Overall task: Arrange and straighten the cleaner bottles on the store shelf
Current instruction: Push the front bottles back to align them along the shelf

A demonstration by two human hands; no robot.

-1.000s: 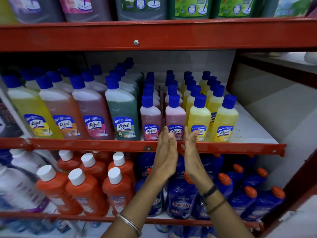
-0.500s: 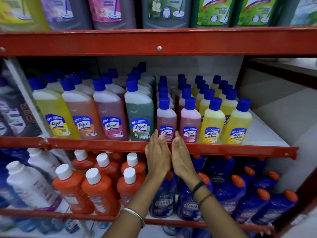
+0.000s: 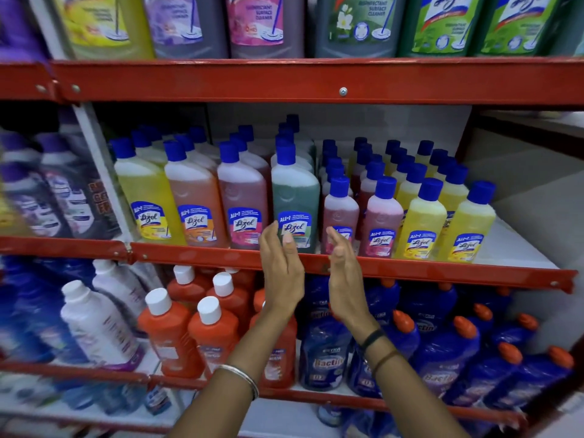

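Blue-capped cleaner bottles stand in rows on the middle red shelf (image 3: 442,273). Large ones are at the left: yellow (image 3: 145,197), orange (image 3: 196,203), pink (image 3: 241,203) and green (image 3: 295,197). Small pink (image 3: 339,210) and small yellow bottles (image 3: 422,222) fill the right. My left hand (image 3: 281,270) is raised flat in front of the green bottle's label, fingertips at it. My right hand (image 3: 343,273) is raised in front of the first small pink bottle. Both hands are open, palms facing each other, holding nothing.
Big cleaner cans (image 3: 265,23) line the top shelf. The lower shelf holds orange bottles with white caps (image 3: 172,336), white bottles (image 3: 98,327) and blue bottles with orange caps (image 3: 442,355). Bare white shelf board (image 3: 518,248) lies right of the yellow bottles.
Both hands have shifted left along the shelf front, from the small pink and yellow bottles to the green and first small pink bottle, and have spread further apart. The view has moved closer.
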